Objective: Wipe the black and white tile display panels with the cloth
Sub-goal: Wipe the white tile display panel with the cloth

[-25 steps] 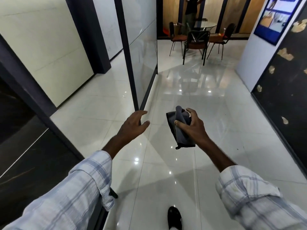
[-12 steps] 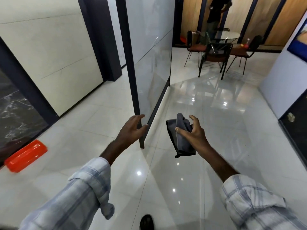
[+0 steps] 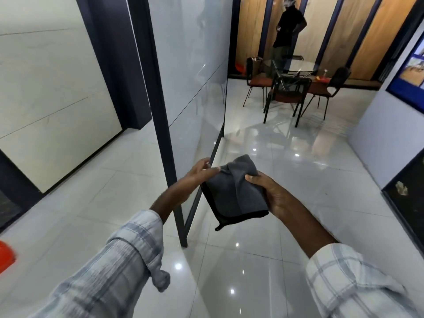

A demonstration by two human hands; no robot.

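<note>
Just right of the white panel (image 3: 195,76)'s near edge, the right hand (image 3: 276,196) grips the cloth (image 3: 231,196); the left hand (image 3: 197,174) touches its corner with straight fingers (readying it, seemingly). Next: press the cloth flat against that panel.

Just before the near end of the white glossy tile panel in a dark frame (image 3: 190,65), the right hand (image 3: 275,193) grips a folded grey cloth with black edging (image 3: 234,193); the left hand (image 3: 195,173) touches its upper corner with straight fingers.
</note>
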